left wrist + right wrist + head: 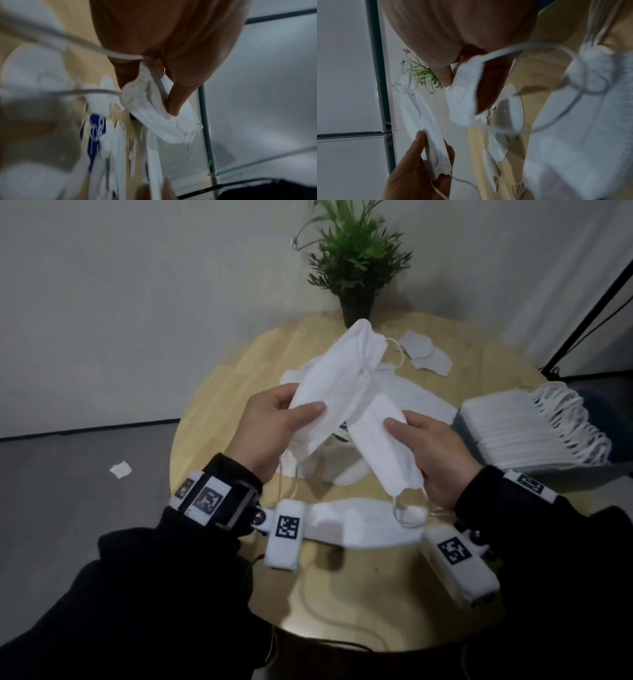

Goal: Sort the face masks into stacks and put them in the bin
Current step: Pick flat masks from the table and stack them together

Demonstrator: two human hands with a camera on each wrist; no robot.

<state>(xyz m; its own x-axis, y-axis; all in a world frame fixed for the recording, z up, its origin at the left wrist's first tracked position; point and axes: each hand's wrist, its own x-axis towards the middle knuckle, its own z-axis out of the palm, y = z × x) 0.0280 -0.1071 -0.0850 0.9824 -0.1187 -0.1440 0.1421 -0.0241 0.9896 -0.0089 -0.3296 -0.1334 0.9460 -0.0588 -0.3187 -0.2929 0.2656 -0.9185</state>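
Note:
My left hand (274, 422) pinches a small stack of folded white masks (342, 378) raised over the middle of the round table, thumb on top; the left wrist view shows the same stack of masks (159, 119) gripped between thumb and fingers. My right hand (428, 446) holds a single folded white mask (383, 446) beside it, its ear loops dangling; in the right wrist view that mask (462, 94) sits between thumb and fingers. More loose masks (359, 525) lie flat on the table below. A grey bin (479, 470) at the right holds a row of stacked masks (520, 433).
The round wooden table (239, 364) carries a potted green plant (356, 268) at its far edge and two flat masks (421, 350) near it. A black stand (596, 302) leans at the right. A scrap of white paper (120, 469) lies on the grey floor.

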